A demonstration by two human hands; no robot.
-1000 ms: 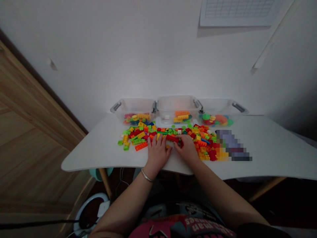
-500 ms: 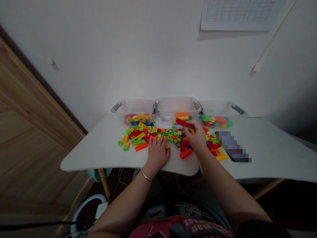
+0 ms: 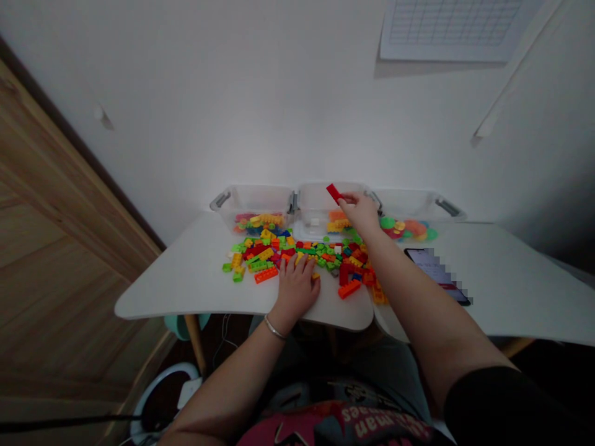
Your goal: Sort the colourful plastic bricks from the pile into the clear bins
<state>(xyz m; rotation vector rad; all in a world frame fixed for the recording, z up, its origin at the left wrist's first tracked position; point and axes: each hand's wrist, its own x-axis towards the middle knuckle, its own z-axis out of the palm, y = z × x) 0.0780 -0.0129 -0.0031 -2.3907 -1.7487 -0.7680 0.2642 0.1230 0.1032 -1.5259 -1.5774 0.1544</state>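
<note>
Right hand (image 3: 361, 212) was raised over the middle clear bin (image 3: 310, 199), its fingers (image 3: 348, 198) pinched on one end of a long red brick (image 3: 333, 192). The brick stood tilted in the air above the bin's near rim, touching nothing else. Orange and yellow bricks and one white piece lay in that bin.

Left hand (image 3: 297, 286) lay palm down on the counter (image 3: 186, 279) at the near edge of the loose brick pile (image 3: 279, 251), fingers spread and relaxed, gripping nothing. A metal bracelet (image 3: 275, 330) sat on that wrist.

The left bin (image 3: 253, 199) held mixed bricks. The right bin (image 3: 413, 201) held round discs in green, orange and red. A phone (image 3: 437, 272) lay on the counter to the right of the pile.

Judgement on handling: an end pinch leaves a long brick free to swing, so a hold nearer mid-length would steady it. Bringing it low inside the walls before loosening the grip should stop it bouncing off the rim. The flat left hand seemed well placed to keep the pile from sliding.

Writing: the wall sheet (image 3: 455, 28) showed a ruled grid, entries too small to read. The phone screen was obscured. The shirt lettering (image 3: 367, 422) appeared upside down and cut off, so it was not reliably legible. No brand marks were seen on the bins.
</note>
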